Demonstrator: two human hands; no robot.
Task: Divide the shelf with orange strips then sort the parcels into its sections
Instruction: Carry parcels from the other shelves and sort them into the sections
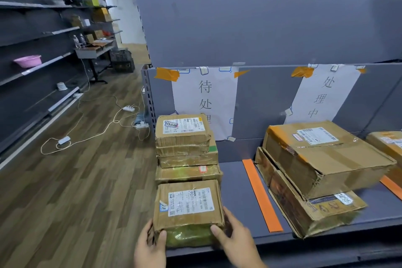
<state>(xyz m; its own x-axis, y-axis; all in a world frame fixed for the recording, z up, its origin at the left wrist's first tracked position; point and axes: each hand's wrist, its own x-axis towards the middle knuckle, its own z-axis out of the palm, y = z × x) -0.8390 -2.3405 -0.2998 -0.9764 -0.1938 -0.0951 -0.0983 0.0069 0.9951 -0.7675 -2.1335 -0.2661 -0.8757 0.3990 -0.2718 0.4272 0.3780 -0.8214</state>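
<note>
Right now both hands are on one small parcel (188,211) at the front left corner of the shelf (237,193). The left hand (150,246) grips its near left corner, thumb curled up over the front face; the right hand (236,235) holds the near right corner, thumb on the front and fingers wrapped round the side. It is a squat brown cardboard box, creased and soft at the edges, with a white shipping label on top and glossy tape across the front that shines greenish.

Just behind it stands a stack (187,143) of similar worn cardboard boxes, the topmost with its own white label and a stamp.

The shelf deck is smooth grey metal. A flat orange strip (262,194) runs front to back across it, right of the held parcel, with bare deck between them. Beyond the strip two larger boxes (322,167) lie one on the other, flattish and dented, the upper one split at a corner and patched with orange tape. A second strip (391,187) shows at the right edge, and past it another box (387,143), partly cut off.

On the grey back panel hang two white paper signs, left sign (205,95) and right sign (324,95), with printed characters, held by crumpled orange tape.

Wood-pattern flooring (82,180) spreads to the left, crossed by white cables.
</note>
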